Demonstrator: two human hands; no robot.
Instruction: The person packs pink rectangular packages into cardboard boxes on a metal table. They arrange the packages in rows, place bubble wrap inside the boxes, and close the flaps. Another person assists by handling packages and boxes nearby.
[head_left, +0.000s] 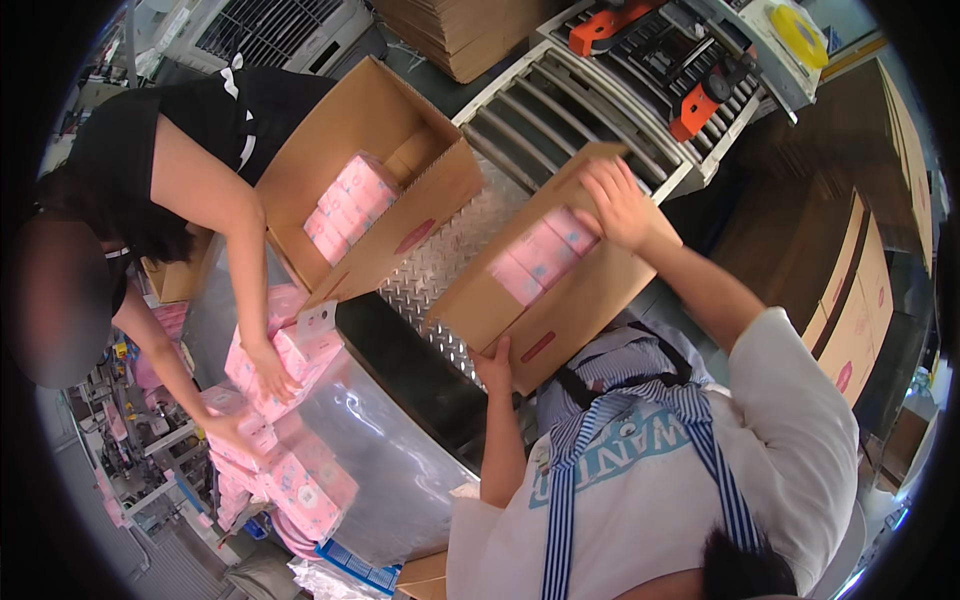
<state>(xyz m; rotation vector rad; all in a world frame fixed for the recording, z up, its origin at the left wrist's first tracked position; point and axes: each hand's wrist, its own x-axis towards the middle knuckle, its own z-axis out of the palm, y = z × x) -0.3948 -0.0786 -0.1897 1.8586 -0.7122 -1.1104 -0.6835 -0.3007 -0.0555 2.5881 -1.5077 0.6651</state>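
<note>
An open cardboard box [570,335] stands tilted in front of me, with a row of pink flower-patterned packs [545,255] inside. My left hand [495,367] grips its lower left corner, the thumb on the outer wall and the other fingers mostly hidden. At the box's right end, my right hand [617,203] reaches over the rim with its fingers stretched along the inside, the thumb beside the endmost pack. Under the box is a diamond-pattern metal plate [420,285].
A co-worker's hands [268,375] hold pink packs at a shiny metal table [385,460]. Another open box [440,190] with pink packs stands at the far left. Beyond lies a roller conveyor [520,130] with an orange-armed taping machine [700,105]. Flattened cartons [850,290] stand at right.
</note>
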